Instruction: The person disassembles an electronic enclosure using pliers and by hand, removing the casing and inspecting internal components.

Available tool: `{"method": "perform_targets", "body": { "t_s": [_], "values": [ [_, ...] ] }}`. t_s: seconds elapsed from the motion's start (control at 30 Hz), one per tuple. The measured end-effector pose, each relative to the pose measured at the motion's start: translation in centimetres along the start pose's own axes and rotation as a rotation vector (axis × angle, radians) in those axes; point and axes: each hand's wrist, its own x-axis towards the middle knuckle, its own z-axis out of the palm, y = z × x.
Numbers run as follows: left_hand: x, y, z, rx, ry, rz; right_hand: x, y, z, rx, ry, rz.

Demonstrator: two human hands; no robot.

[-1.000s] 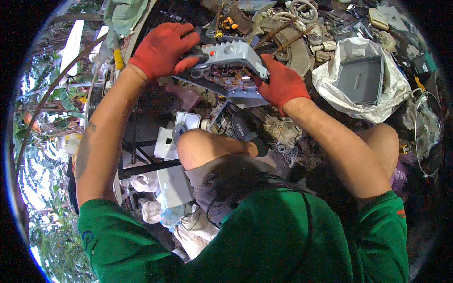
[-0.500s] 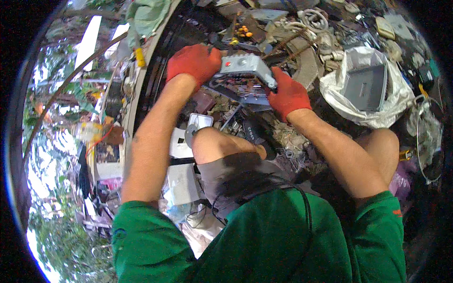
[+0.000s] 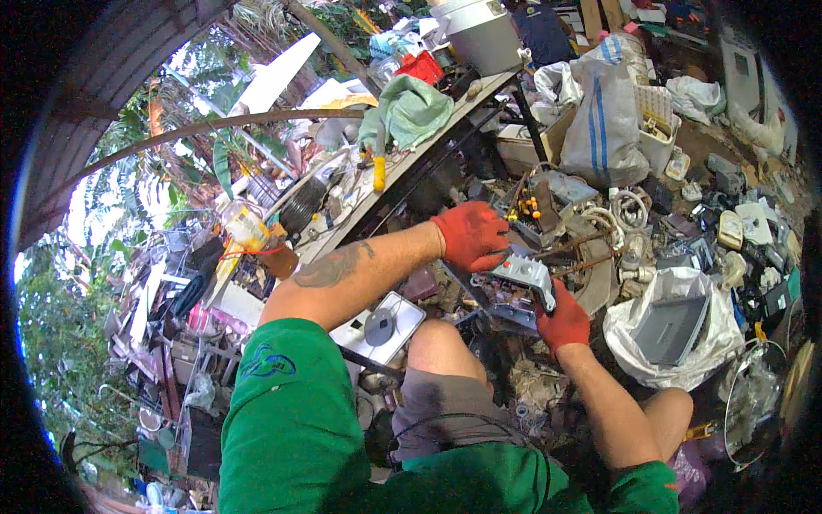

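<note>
- Scrap pile (image 3: 685, 223) all around the person: cables, plastic casings, white sacks; a long workbench (image 3: 428, 163) w/ green cloth stands behind, to the left.
- White plastic bag (image 3: 676, 330) w/ a flat grey device inside lies just right of the hands, apart from them.
- White flat device (image 3: 381, 330) w/ a round dark part rests beside the person's left knee, not touched.
- Grey electronic unit (image 3: 518, 274) is the thing in work: held above the pile, between both hands, in front of the knees. It looks like a hard plastic housing on a metal frame w/ dark board parts under it.
- Left hand (image 3: 469, 236), red glove, lies over the upper left end of the unit, fingers curled down on it; how tight it presses I cannot tell.
- Right hand (image 3: 563, 321), red glove, grips the lower right corner, fingers closed around the edge.
- Handling, my judgement: stiff, approx. medium weight, not slippery w/ gloves. Sheet-metal edges may be sharp; board and thin plastic tabs prob. fragile. Better to hold at the frame and solid corners, not at loose wires or board.
</note>
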Motion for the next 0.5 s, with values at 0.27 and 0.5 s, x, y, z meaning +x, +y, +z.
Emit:
{"method": "perform_targets", "body": {
  "t_s": [0.27,0.5],
  "values": [
    [-1.5,5.3,-1.7,-0.026,-0.277,-0.57,-1.2,0.2,1.2,0.042,0.009,-0.08],
    [1.3,7.3,-4.1,-0.133,-0.384,-1.064,-0.5,-0.3,0.8,0.001,0.045,-0.058]
  ]
}}
